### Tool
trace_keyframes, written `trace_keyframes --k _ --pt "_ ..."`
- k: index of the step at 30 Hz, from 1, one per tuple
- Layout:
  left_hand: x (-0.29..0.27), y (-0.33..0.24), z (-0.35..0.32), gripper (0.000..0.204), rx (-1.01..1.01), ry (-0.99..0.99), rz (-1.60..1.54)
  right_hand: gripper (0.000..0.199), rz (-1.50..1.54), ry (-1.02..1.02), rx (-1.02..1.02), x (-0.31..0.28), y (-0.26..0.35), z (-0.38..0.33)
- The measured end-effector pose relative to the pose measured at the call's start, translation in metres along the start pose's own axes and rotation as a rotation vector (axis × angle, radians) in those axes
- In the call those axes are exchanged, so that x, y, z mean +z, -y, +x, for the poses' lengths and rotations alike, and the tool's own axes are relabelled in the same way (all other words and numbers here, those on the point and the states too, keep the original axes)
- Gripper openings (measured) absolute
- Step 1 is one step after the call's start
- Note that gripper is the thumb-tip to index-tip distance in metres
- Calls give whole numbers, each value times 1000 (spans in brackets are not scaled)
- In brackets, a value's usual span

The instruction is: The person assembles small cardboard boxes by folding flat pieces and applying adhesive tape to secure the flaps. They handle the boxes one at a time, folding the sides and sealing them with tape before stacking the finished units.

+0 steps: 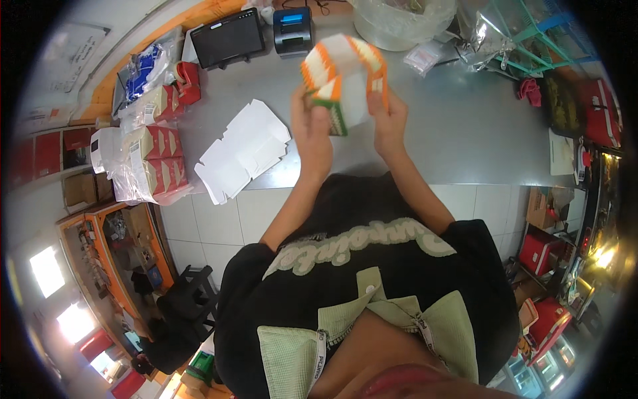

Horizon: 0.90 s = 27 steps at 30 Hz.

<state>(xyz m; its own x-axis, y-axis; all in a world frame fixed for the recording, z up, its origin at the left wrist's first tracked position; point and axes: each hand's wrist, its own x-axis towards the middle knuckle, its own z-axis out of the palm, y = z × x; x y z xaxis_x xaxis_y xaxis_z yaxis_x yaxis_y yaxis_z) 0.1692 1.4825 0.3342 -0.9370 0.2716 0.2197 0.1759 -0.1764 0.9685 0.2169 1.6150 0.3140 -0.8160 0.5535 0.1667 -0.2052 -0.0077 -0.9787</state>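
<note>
A small folding carton (322, 68), printed in orange, white and green with a pale inside, is held up over the metal table (465, 133). It is partly unfolded and smeared by motion. My left hand (312, 132) grips its left side near the green panel, thumb in front. On the right, my right hand (389, 124) is closed on an orange side flap. The fingers behind the carton are hidden. To the left of my left hand, several flat white carton blanks (246, 154) lie in a loose pile at the table's near edge.
Plastic-wrapped red and cream cartons (156, 159) stand at the left. A dark tablet (228, 38) and a small black printer (292, 32) sit at the back. A large clear plastic bag (405, 26), a foil bag (488, 41) and teal baskets (531, 46) are at the back right.
</note>
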Motion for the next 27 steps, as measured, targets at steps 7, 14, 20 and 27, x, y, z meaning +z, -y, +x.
trace_keyframes --k 7,14,20,27 --pt "-4 0 -11 34 379 -183 450 29 85 -59 8 12 12 -23" --pt "-17 48 -14 40 -170 -386 187 34 -4 -25 129 24 -10 -14" --pt "-30 75 -33 63 -483 -273 -61 43 -501 52 189 -3 -122 -29" --pt "-182 93 -92 37 -107 -368 764 39 -900 -68 207 -74 -167 23"
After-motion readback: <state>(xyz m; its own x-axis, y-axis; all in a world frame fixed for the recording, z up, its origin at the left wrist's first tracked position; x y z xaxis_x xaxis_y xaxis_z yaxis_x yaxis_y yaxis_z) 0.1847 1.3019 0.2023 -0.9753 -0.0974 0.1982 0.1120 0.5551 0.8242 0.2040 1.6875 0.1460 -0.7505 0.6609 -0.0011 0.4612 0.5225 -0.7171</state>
